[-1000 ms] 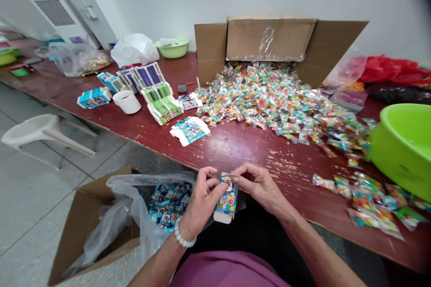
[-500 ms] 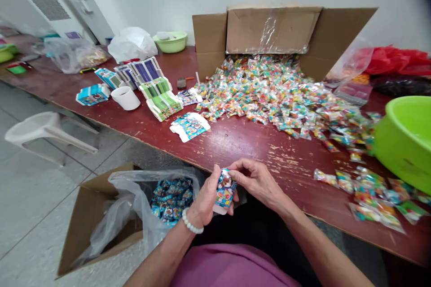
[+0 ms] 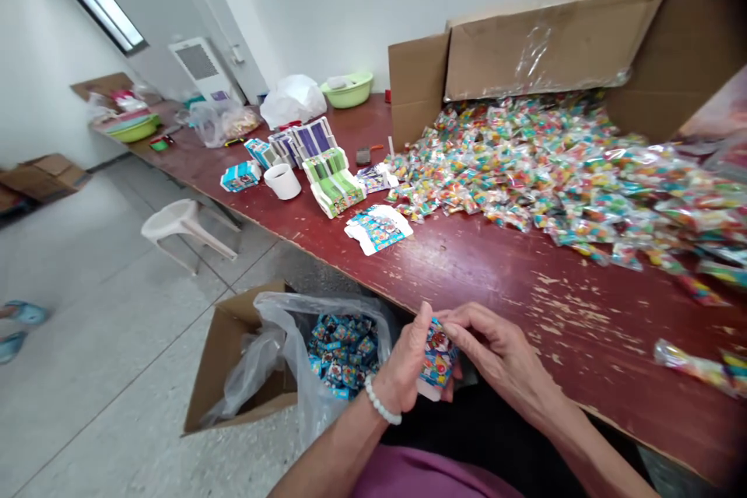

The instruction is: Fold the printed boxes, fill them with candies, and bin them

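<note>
Both my hands hold one small blue printed carton (image 3: 436, 359) just below the near edge of the dark red table (image 3: 502, 280). My left hand (image 3: 402, 369), with a white bead bracelet on its wrist, wraps round the carton's left side. My right hand (image 3: 496, 354) has its fingers curled on the carton's top end. Below left of my hands, a cardboard box lined with a clear plastic bag (image 3: 274, 358) stands on the floor and holds several of the same blue cartons (image 3: 341, 346).
A big heap of small colourful sachets (image 3: 560, 179) spills from an open cardboard box (image 3: 548, 54) across the table. Flat unfolded cartons (image 3: 378, 229), stacks of green and purple ones (image 3: 332, 179) and a white cup (image 3: 282, 180) lie to the left. A white stool (image 3: 184, 226) stands on the floor.
The view has swung left and down, so the green basin at the right is out of frame. My hands have closed tighter round the carton and sit lower, nearer the floor box.
</note>
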The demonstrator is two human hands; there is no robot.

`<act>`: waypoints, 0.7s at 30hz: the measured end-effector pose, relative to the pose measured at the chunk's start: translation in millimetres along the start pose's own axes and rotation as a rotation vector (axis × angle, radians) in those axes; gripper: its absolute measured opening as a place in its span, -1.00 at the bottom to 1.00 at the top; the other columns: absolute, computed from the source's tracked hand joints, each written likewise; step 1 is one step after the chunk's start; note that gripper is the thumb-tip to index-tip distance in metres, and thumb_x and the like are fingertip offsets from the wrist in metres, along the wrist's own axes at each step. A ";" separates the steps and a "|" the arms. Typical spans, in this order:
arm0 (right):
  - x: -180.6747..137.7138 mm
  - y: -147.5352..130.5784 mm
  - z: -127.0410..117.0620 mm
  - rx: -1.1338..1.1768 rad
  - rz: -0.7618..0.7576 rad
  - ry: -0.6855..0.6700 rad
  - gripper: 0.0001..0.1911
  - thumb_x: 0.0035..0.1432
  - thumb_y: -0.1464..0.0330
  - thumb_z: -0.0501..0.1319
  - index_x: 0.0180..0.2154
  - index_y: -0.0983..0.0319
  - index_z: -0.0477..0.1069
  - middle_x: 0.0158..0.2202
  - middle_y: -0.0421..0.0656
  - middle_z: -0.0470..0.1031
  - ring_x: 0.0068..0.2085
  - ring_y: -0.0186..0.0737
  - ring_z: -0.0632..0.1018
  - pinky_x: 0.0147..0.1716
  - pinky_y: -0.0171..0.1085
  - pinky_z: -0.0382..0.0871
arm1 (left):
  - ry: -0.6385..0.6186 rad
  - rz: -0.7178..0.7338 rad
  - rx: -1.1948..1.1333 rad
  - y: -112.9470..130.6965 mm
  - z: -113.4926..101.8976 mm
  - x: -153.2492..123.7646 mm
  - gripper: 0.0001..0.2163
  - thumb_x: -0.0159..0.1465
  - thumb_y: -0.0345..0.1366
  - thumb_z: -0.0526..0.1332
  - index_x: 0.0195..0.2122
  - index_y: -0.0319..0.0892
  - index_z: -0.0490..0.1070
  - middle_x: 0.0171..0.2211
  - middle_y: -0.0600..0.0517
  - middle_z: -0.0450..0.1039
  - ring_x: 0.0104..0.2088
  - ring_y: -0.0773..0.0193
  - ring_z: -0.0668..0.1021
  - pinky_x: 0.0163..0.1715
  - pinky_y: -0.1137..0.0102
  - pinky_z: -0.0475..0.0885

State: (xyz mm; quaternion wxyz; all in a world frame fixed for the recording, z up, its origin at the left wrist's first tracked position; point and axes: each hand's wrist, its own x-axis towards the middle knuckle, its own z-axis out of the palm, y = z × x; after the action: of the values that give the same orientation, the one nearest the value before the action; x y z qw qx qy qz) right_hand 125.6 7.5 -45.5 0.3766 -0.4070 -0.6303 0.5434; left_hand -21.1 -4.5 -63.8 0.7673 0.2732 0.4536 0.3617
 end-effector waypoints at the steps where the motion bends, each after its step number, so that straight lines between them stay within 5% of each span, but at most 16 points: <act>1: -2.1 3.0 3.0 -0.016 -0.035 0.022 -0.79 0.29 0.19 0.18 -0.23 0.15 0.52 -0.12 -0.07 0.54 -0.54 -0.31 0.54 -0.57 -0.29 0.46 | 0.005 0.004 -0.035 -0.1 0.8 0.4 -0.28 0.20 0.36 -0.07 -0.28 -0.28 0.47 -0.64 0.04 0.41 -0.74 0.34 0.42 -0.76 0.48 0.29; 7: 3.0 20.9 -11.5 -0.223 -0.124 0.073 -0.77 0.24 0.26 0.23 -0.07 0.10 0.49 -0.06 -0.08 0.53 -0.08 -0.10 0.56 -0.11 -0.18 0.48 | 0.053 0.074 -0.240 -10.7 7.3 -8.6 -0.63 0.19 -0.08 0.34 -0.04 -0.09 0.40 -0.31 0.06 0.55 -0.47 0.33 0.56 -0.42 0.43 0.48; 9: 13.1 28.7 -47.1 -0.346 -0.055 0.198 -0.70 0.23 0.22 0.22 -0.02 0.13 0.45 -0.03 -0.08 0.52 -0.05 -0.11 0.55 -0.05 -0.17 0.44 | 0.023 -0.023 -0.254 -19.6 5.2 -12.4 -0.66 0.23 -0.10 0.31 -0.04 -0.13 0.41 -0.28 0.00 0.56 -0.34 0.26 0.59 -0.22 0.33 0.49; 12: 22.0 35.9 -125.9 -0.749 0.180 0.613 -0.66 0.19 0.21 0.22 -0.01 0.14 0.45 0.02 -0.09 0.51 0.05 -0.07 0.48 0.08 -0.14 0.32 | 0.014 -0.122 -0.179 -34.5 -2.6 -18.1 -0.66 0.24 -0.07 0.30 -0.09 -0.20 0.45 -0.17 -0.09 0.56 -0.17 0.22 0.56 -0.14 0.38 0.43; 16: 18.1 41.4 -224.0 -0.880 0.428 0.982 -0.43 0.23 0.21 0.11 0.20 0.36 0.25 0.22 0.28 0.23 0.24 0.33 0.19 0.14 0.26 0.01 | 0.017 -0.223 -0.080 -44.3 -25.9 -25.4 -0.58 0.03 -0.14 0.47 -0.12 -0.15 0.44 -0.32 0.02 0.50 -0.29 0.22 0.52 -0.22 0.35 0.41; 18: 17.4 46.3 -253.3 -0.890 0.532 1.052 -0.32 0.24 0.16 0.10 0.25 0.45 0.17 0.23 0.42 0.14 0.23 0.43 0.15 0.09 0.31 0.00 | 0.016 -0.222 0.026 -40.9 -46.5 -27.8 -0.53 -0.05 -0.12 0.50 -0.14 -0.13 0.44 -0.40 0.06 0.45 -0.35 0.21 0.49 -0.26 0.32 0.40; 21: 27.9 56.0 -268.5 -0.898 0.594 1.004 -0.29 0.23 0.05 0.12 0.27 0.34 0.19 0.21 0.32 0.22 0.21 0.36 0.21 0.08 0.24 0.07 | -0.003 -0.195 0.321 -28.8 -82.8 -28.4 -0.44 -0.06 -0.08 0.47 -0.02 -0.07 0.46 -0.30 0.01 0.48 -0.27 0.13 0.49 -0.21 0.30 0.38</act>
State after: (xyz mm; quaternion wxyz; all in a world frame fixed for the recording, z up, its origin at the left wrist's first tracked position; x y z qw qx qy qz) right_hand 366.8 139.2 -66.3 0.2538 -0.8754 -0.4069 0.0604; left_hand -95.6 -36.8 -107.5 0.7458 0.3475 0.5288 0.2083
